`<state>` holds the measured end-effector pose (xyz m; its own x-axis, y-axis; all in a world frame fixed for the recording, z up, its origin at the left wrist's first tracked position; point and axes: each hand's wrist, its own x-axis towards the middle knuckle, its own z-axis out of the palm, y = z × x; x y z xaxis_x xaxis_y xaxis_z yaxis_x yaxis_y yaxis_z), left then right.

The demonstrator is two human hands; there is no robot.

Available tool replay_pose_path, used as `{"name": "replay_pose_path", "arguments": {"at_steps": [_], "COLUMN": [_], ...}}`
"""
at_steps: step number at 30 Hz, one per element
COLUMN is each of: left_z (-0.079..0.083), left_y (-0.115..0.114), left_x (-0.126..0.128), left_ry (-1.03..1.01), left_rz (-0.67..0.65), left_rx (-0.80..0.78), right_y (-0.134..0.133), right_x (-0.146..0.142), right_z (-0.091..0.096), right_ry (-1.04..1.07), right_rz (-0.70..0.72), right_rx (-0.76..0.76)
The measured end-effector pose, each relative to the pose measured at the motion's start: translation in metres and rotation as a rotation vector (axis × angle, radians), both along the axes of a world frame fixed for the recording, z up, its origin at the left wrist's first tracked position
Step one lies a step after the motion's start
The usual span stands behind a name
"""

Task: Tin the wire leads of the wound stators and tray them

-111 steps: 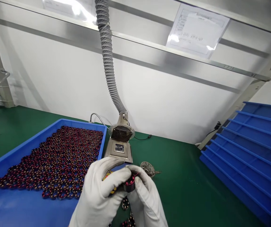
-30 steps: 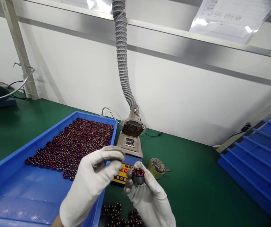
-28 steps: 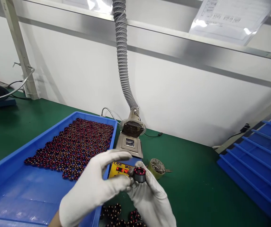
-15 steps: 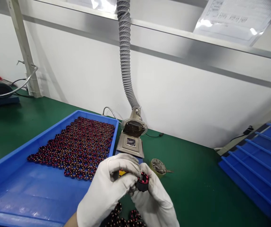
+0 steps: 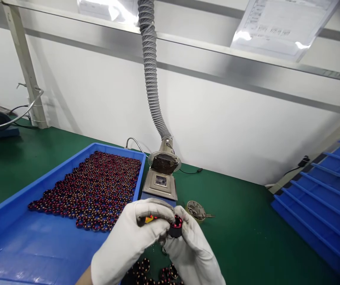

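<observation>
In front of me, both white-gloved hands meet at one small black ring part (image 5: 176, 229) with pink-red segments around its inside. My left hand (image 5: 140, 227) is closed, its thumb and fingertips pinching the ring's left side. My right hand (image 5: 189, 237) is closed too, with thumb and fingers on the ring's right side; some fingertips are hidden behind it. Below my hands, several loose rings (image 5: 144, 265) of the same kind lie on the green tabletop (image 5: 247, 237). Many more rings (image 5: 99, 186) fill much of the blue tray (image 5: 39, 253) on the left.
Behind my hands stands a metal bench unit (image 5: 160, 182) with a round hood and a grey corrugated hose (image 5: 152, 79). A round tin (image 5: 196, 209) with a flat strip across it sits right of it. Ribbed blue trays (image 5: 321, 190) stand at the right.
The view has shifted slightly, so the surroundings appear lower and farther left. Both hands still hold the ring, with only a small shift of the fingers.
</observation>
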<state>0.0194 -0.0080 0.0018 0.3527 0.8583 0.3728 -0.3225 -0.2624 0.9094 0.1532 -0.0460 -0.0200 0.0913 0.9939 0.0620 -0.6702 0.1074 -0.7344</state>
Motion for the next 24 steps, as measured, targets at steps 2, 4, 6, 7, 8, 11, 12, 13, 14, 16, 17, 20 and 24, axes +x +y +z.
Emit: {"name": "replay_pose_path", "arguments": {"at_steps": [2, 4, 6, 7, 8, 11, 12, 13, 14, 16, 17, 20, 24], "left_z": [0.000, -0.002, -0.004, -0.005, -0.006, -0.005, -0.004, -0.004, -0.004, -0.005, -0.006, -0.010, -0.013], "left_y": [-0.003, -0.007, -0.009, -0.008, -0.007, 0.002, 0.005, 0.008, 0.010, 0.011, 0.011, 0.004, -0.001], "left_x": [0.003, 0.000, -0.007, -0.011, -0.015, -0.019, -0.017, -0.014, -0.011, -0.004, -0.001, 0.001, -0.007], "left_ry": [0.019, 0.012, -0.022, -0.047, -0.059, 0.059, 0.131, 0.194, 0.228, 0.219, 0.199, 0.138, -0.024], "left_rz": [0.075, 0.141, 0.195, 0.225, 0.259, 0.322, 0.301, 0.266, 0.236, 0.197, 0.194, 0.218, 0.278], "left_rx": [0.123, 0.227, 0.289, 0.298, 0.295, 0.213, 0.178, 0.158, 0.156, 0.207, 0.239, 0.313, 0.270], "right_y": [0.002, 0.006, 0.010, 0.012, 0.014, 0.015, 0.015, 0.015, 0.015, 0.016, 0.017, 0.018, 0.015], "right_x": [0.000, 0.000, 0.002, 0.003, 0.004, 0.007, 0.007, 0.006, 0.006, 0.003, 0.002, -0.003, -0.011], "right_z": [-0.002, -0.006, -0.011, -0.013, -0.015, -0.019, -0.019, -0.019, -0.019, -0.019, -0.018, -0.016, -0.010], "right_ry": [-0.042, -0.101, -0.205, -0.262, -0.315, -0.344, -0.322, -0.295, -0.265, -0.213, -0.192, -0.185, -0.347], "right_rz": [-0.039, -0.076, -0.185, -0.266, -0.341, -0.405, -0.376, -0.340, -0.300, -0.236, -0.208, -0.190, -0.448], "right_rx": [-0.008, 0.011, 0.055, 0.086, 0.113, 0.155, 0.146, 0.132, 0.123, 0.126, 0.137, 0.179, 0.217]}}
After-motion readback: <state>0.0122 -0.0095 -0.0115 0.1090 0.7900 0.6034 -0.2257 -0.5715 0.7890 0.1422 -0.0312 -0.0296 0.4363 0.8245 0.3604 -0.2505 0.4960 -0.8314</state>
